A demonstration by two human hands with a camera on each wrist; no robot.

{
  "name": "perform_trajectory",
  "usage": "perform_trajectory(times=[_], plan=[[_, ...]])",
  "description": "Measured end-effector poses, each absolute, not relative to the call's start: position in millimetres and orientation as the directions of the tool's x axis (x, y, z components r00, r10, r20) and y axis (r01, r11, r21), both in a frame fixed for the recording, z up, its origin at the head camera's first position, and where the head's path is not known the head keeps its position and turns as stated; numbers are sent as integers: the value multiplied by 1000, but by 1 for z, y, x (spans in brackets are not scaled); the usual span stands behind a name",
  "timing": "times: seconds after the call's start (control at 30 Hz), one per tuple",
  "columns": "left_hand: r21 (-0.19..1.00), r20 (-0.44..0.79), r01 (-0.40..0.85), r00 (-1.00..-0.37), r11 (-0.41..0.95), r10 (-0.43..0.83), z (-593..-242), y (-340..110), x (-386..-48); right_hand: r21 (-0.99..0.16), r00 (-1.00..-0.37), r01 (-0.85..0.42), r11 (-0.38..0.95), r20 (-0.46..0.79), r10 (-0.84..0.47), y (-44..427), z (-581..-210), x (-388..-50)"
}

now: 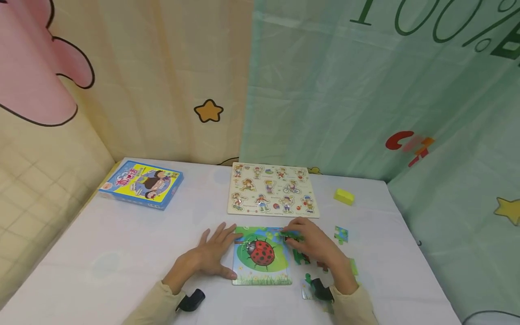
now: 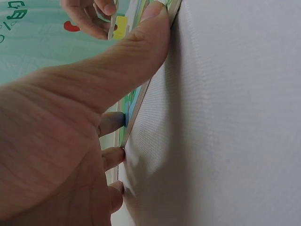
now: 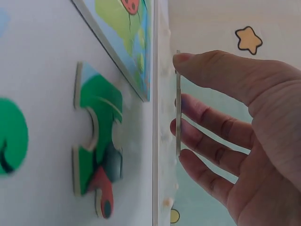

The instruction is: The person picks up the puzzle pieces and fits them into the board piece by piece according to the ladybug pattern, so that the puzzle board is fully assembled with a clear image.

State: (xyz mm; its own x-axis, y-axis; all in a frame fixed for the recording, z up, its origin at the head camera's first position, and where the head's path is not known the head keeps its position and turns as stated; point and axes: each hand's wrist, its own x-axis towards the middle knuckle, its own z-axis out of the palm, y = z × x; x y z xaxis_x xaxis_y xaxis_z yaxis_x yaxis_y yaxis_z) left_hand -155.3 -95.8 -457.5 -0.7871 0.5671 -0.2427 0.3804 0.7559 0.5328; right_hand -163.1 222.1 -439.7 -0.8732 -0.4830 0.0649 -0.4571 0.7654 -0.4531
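A square ladybug puzzle board [image 1: 260, 276] lies flat on the table. My left hand [image 1: 211, 256] rests along its left side, fingers spread, with the thumb on the near left corner. Above the board's far right corner, my right hand [image 1: 312, 239] pinches a thin puzzle piece [image 3: 178, 110] edge-on between thumb and fingertips. Beneath that hand, a green puzzle piece with a red knob [image 3: 106, 101] sits on the cloth just right of the board. The held piece's picture is mostly hidden by the fingers.
More loose pieces lie to the right, including a blue-green puzzle piece [image 1: 341, 234]. Behind the board is a wooden puzzle with children figures [image 1: 273, 189]. A yellow block [image 1: 344, 196] stands at the back right, and a blue-yellow box [image 1: 142, 184] at the back left. Curtains hang behind the table.
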Motion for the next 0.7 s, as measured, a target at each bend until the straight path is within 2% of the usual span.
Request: perform_trajectory(times=[0.7], plan=[[535,-238,392,-780,748,579,-458,-98,-156,-348,-792,-575,740,11,-610,171,-443,-174]])
